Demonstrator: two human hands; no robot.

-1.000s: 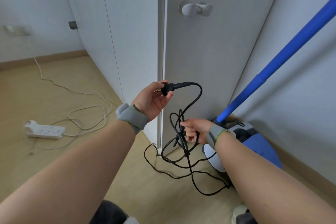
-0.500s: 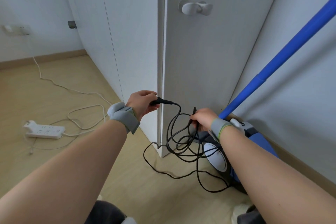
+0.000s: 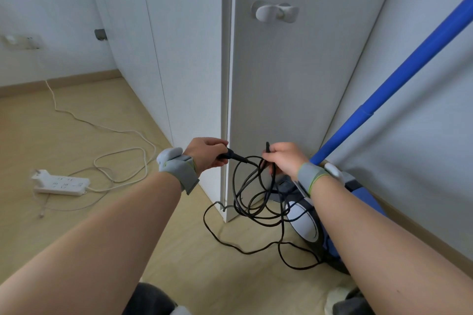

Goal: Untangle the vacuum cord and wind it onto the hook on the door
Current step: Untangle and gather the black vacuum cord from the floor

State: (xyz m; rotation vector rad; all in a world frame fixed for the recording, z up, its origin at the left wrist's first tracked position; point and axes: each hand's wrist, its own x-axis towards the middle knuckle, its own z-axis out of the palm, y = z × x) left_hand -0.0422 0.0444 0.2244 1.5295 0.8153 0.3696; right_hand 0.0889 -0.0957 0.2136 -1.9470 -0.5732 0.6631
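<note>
Wood floor point(image 3: 76, 140) is holding slack cord point(image 3: 256, 216) loops while L hand point(image 3: 204, 155) is gripping plug point(image 3: 231, 155) & R hand point(image 3: 284, 158) is pinching strands; yanking apart prob. tightens tangle.

The floor point(image 3: 76, 135) is of pale wood, and a wooden skirting board point(image 3: 64, 83) runs along the white wall point(image 3: 51, 7) at the left. A white power strip point(image 3: 61, 184) lies on the floor, and its white cable point(image 3: 122, 133) goes in loops toward that wall.

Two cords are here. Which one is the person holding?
The black cord, held by the left hand and right hand; the white cord lies untouched on the floor.
</note>
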